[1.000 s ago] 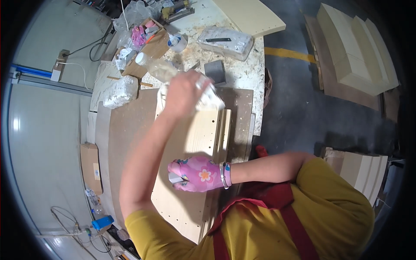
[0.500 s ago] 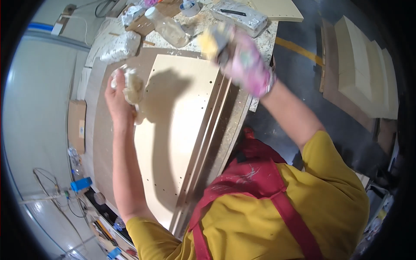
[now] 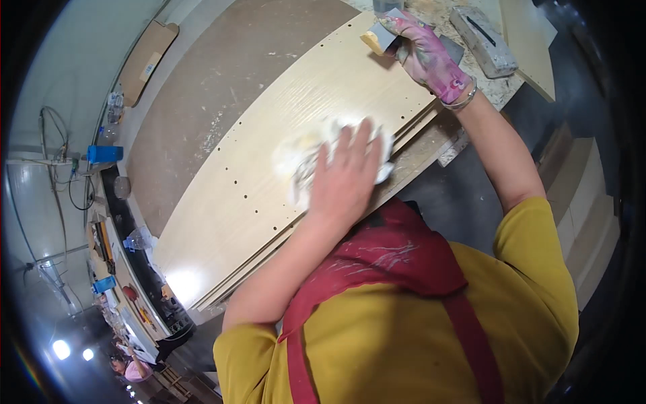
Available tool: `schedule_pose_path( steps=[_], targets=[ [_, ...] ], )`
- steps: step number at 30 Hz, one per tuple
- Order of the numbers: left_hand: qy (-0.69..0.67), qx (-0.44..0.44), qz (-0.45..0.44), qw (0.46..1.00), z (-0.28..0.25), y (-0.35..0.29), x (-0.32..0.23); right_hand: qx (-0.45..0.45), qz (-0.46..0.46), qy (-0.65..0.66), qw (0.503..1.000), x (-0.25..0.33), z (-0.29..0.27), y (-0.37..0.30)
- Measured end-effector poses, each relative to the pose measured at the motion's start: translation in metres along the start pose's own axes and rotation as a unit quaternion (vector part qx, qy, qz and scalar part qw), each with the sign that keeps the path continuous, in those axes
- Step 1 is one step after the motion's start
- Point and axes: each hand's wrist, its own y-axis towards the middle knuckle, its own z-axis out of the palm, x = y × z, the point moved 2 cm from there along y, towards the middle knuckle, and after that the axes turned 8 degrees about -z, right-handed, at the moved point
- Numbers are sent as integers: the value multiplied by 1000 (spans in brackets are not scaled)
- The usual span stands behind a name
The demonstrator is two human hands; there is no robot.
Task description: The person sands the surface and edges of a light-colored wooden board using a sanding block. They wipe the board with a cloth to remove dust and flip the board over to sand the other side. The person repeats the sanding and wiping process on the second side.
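Observation:
A crumpled white rag point(image 3: 303, 161) lies against the face of a pale wooden panel point(image 3: 269, 128) with small drilled holes. My bare left hand point(image 3: 346, 168) holds that rag under its palm and outstretched fingers, pressing it near the panel's close edge; both are slightly blurred. At the panel's far right end, my right hand point(image 3: 431, 60), in a pink patterned glove, grips a yellow foam block wrapped in grey sandpaper point(image 3: 380, 37). The block is just over the panel; whether it touches is hard to tell. Another board edge shows beneath the panel.
Brown board point(image 3: 235, 60) covers the table behind the panel. A plastic-wrapped block point(image 3: 483, 40) with a dark strip on it sits at the far right, beside more pale panels point(image 3: 528, 50). Stacked boards point(image 3: 585, 215) stand on the floor to the right. Tools lie on a left-hand bench point(image 3: 128, 276).
My left hand has come down from above the panel and moved right, bringing the rag onto its face. My right hand moved right and slightly away with the sanding block. The view has turned.

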Motion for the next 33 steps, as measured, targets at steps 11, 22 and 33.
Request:
schedule_pose_path(
  steps=[11,22,33],
  targets=[
    [-72,-21,-91,993,-68,-101,74,29,-38,-28,998,-5,-7,-1],
    [-6,-52,33,998,-13,8,3,96,-35,-99,990,-8,-5,-1],
    [9,25,-153,988,-64,-151,78,92,-58,-81,991,-8,-5,-3]
  ],
)
